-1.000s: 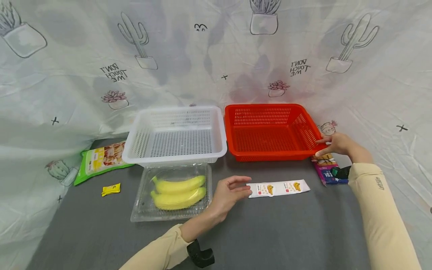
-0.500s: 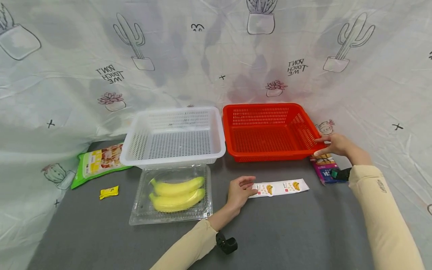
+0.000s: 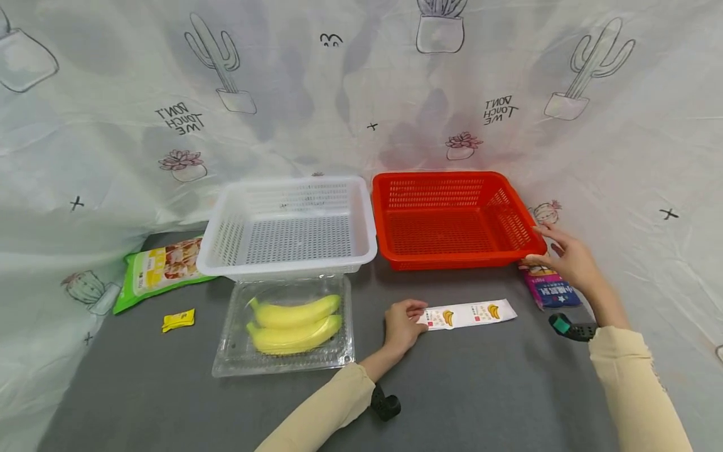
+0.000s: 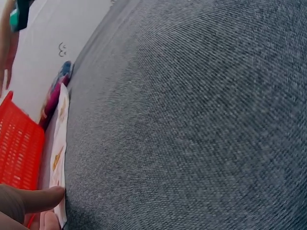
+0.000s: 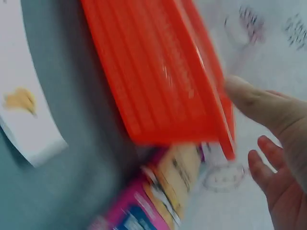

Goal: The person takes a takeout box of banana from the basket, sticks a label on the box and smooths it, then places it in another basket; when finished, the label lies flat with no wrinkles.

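My left hand (image 3: 403, 328) is at the left end of a white label strip (image 3: 469, 315) printed with bananas. In the left wrist view the thumb (image 4: 45, 199) presses on the strip's end, with curled fingertips on the other side, pinching it. My right hand (image 3: 570, 257) is at the right front corner of the red plastic basket (image 3: 452, 256). In the right wrist view its thumb (image 5: 244, 93) is against or just beside the rim, and the other fingers are spread apart from it. Below that corner a purple snack packet (image 5: 163, 187) lies partly under the basket.
A white basket (image 3: 294, 267) stands left of the red one. In front of it a clear plastic box (image 3: 226, 358) holds yellow bananas (image 3: 296, 336). A green food bag (image 3: 152, 276) and a small yellow packet (image 3: 178, 320) lie at the left. A printed curtain (image 3: 316, 94) backs the table.
My left hand has moved right onto the strip's end and its fingers have drawn together. My right hand has shifted slightly and turned at the red basket's corner.
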{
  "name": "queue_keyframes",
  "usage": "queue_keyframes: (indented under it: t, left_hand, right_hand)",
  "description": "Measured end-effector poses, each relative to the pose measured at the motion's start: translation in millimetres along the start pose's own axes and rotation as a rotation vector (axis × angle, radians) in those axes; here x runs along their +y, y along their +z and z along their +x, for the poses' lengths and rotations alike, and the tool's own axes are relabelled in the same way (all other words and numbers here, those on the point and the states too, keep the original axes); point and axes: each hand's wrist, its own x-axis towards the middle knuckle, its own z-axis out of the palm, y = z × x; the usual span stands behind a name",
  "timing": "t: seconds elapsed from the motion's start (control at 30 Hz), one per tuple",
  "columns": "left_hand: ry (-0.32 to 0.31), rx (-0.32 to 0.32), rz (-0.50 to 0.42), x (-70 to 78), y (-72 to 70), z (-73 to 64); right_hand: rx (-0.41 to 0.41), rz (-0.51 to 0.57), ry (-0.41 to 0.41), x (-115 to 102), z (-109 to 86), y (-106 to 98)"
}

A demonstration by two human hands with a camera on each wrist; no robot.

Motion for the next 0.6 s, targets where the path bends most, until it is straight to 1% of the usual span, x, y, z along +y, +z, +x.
queue_keyframes:
  t: [0.03, 0.1, 0.13, 0.2, 0.3, 0.37, 0.5, 0.53, 0.6]
  left_hand:
    - [-0.002, 0.003, -0.005, -0.2, 0.0, -0.1]
    - [0.002, 0.005, -0.004, -1.3, 0.0, 0.4]
    - [0.004, 0.004, 0.001, -1.3, 0.6, 0.7]
    - [0.004, 0.004, 0.011, -1.7, 1.5, 1.6]
    - [-0.002, 0.005, 0.018, -2.4, 1.8, 2.4]
    - [0.012, 0.003, 0.024, -3.3, 1.6, 2.5]
    - [0.017, -0.006, 0.019, -4.1, 1.0, 3.1]
    - [0.022, -0.005, 0.023, -4.2, 0.9, 3.1]
    - [0.011, -0.005, 0.025, -3.6, 0.5, 3.0]
  right_hand:
    - [0.051, 0.029, -0.011, -3.6, -5.6, 5.1]
    - [0.122, 0.128, -0.039, -10.4, -15.1, 18.1]
    - [0.143, 0.174, -0.057, -13.9, -20.1, 24.4]
    - [0.140, 0.286, -0.087, -20.4, -28.9, 38.3]
    - [0.057, 0.484, -0.115, -27.4, -38.9, 60.0]
    - [-0.001, 0.551, -0.124, -29.5, -44.7, 75.5]
    - [-0.092, 0.622, -0.137, -29.3, -54.6, 108.5]
    - [-0.110, 0.642, -0.135, -28.9, -56.9, 116.3]
    - [-0.128, 0.673, -0.113, -28.4, -60.6, 130.6]
